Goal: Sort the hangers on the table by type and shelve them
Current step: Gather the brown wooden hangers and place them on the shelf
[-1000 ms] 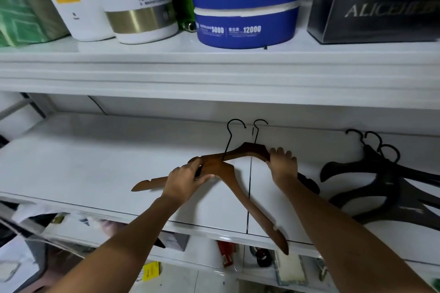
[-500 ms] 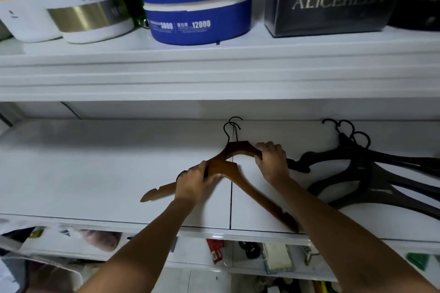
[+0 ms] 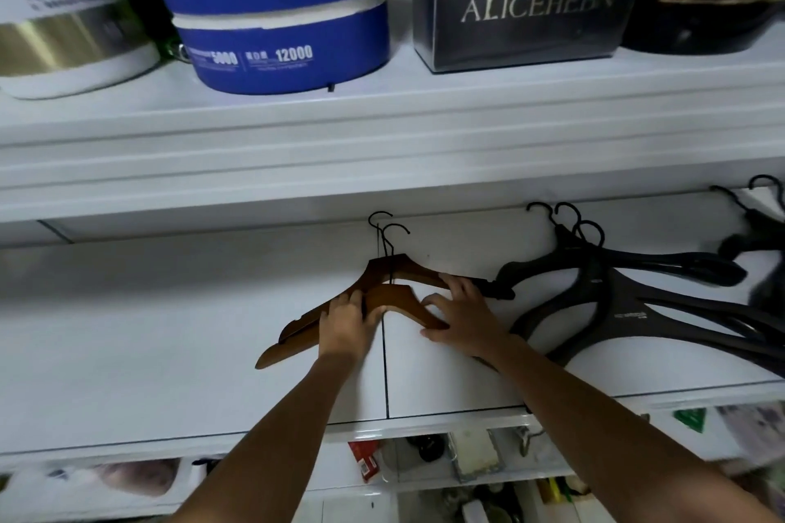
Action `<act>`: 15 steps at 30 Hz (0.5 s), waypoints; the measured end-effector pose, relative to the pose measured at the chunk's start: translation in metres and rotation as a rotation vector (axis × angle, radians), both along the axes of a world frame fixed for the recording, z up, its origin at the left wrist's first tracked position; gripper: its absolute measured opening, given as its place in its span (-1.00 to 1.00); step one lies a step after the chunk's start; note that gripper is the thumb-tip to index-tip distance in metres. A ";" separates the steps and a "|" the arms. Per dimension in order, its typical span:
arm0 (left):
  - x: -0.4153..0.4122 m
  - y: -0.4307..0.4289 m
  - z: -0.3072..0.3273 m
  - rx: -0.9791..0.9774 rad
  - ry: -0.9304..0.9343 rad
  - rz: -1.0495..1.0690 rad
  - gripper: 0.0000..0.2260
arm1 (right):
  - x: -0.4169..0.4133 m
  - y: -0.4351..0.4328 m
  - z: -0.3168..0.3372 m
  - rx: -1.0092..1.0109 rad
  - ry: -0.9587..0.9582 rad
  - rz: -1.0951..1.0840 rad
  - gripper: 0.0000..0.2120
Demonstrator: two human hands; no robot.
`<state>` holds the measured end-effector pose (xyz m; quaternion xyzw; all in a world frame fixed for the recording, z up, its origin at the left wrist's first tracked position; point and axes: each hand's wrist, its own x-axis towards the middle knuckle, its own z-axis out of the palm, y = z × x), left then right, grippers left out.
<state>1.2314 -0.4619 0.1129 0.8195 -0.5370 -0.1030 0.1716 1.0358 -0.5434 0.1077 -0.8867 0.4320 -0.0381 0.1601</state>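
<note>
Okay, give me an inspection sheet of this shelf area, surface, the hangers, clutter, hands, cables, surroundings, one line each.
Surface: white shelf, a dark seam running front to back near the middle.
Job's things: two wooden hangers lying overlapped, hooks toward the back; black hangers piled to their right, more at the far right edge.
Clutter: nothing seen on this shelf besides hangers.
Hands: left hand grips the wooden hangers at their left arms; right hand rests open on their right arms.
Cables: nothing seen.
Surroundings: upper shelf holds a blue tub, a dark ALICEHEBN box and a white-and-gold container; blurred items below.
</note>
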 end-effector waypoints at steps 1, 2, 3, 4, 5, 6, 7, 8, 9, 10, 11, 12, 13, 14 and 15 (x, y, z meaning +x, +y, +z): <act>0.001 0.001 -0.002 -0.010 -0.015 0.011 -0.59 | 0.004 0.002 -0.001 -0.019 0.014 -0.009 -0.48; 0.002 0.003 -0.004 -0.016 -0.033 0.024 -0.59 | 0.008 0.003 -0.001 -0.035 0.018 -0.015 -0.50; 0.005 0.006 -0.006 -0.016 -0.054 0.036 -0.58 | 0.012 0.004 -0.002 -0.051 0.020 -0.015 -0.51; 0.010 0.008 -0.007 -0.008 -0.076 0.045 -0.57 | 0.017 0.006 -0.002 -0.071 0.024 -0.010 -0.53; 0.015 0.010 -0.008 0.001 -0.093 0.046 -0.56 | 0.021 0.006 -0.002 -0.103 0.036 -0.001 -0.54; 0.020 0.011 -0.008 0.005 -0.101 0.040 -0.56 | 0.025 0.007 -0.002 -0.143 0.054 0.006 -0.54; 0.024 0.013 -0.008 0.007 -0.114 0.025 -0.55 | 0.029 0.007 -0.002 -0.179 0.069 0.007 -0.54; 0.028 0.013 -0.007 0.003 -0.149 0.002 -0.55 | 0.032 0.006 -0.001 -0.205 0.076 -0.002 -0.54; 0.031 0.014 -0.006 -0.009 -0.204 -0.029 -0.54 | 0.033 0.006 -0.001 -0.219 0.074 -0.019 -0.55; 0.034 0.013 -0.005 -0.024 -0.263 -0.060 -0.54 | 0.035 0.006 0.000 -0.226 0.067 -0.036 -0.57; 0.036 0.013 -0.003 -0.038 -0.306 -0.085 -0.54 | 0.036 0.006 0.000 -0.233 0.059 -0.053 -0.59; 0.037 0.011 -0.001 -0.042 -0.330 -0.100 -0.55 | 0.036 0.005 0.000 -0.247 0.054 -0.068 -0.60; 0.038 0.010 0.001 -0.037 -0.337 -0.107 -0.55 | 0.037 0.005 -0.001 -0.267 0.051 -0.082 -0.61; 0.040 0.008 0.002 -0.023 -0.333 -0.109 -0.55 | 0.038 0.005 -0.001 -0.285 0.049 -0.097 -0.60; 0.041 0.006 0.003 0.001 -0.322 -0.106 -0.55 | 0.039 0.005 -0.002 -0.294 0.048 -0.113 -0.58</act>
